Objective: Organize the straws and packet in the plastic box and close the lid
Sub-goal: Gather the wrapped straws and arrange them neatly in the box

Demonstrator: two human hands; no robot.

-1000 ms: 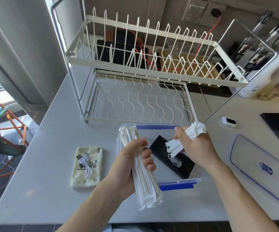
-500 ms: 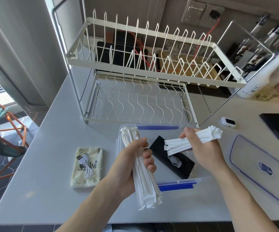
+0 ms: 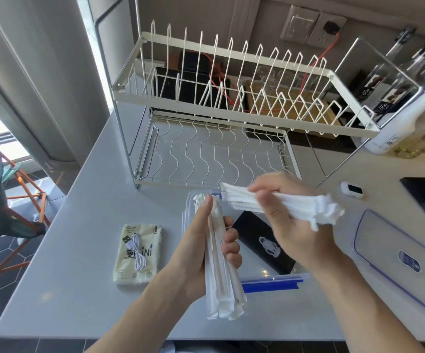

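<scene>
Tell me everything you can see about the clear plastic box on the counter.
The plastic box is clear, long and shallow, with blue latches at its near and far ends. It sits open on the grey counter before the dish rack, a black packet inside. Its lid lies separately to the right.

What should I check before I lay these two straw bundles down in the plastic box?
1. Left hand grips the long straw bundle: ok.
2. Right hand grips the second straw bundle: ok.
3. Plastic box open, lid off on the counter to the right: ok.
4. Box floor free: not ok, black packet lies inside.
5. Bundles fit lengthwise: cannot tell.
</scene>
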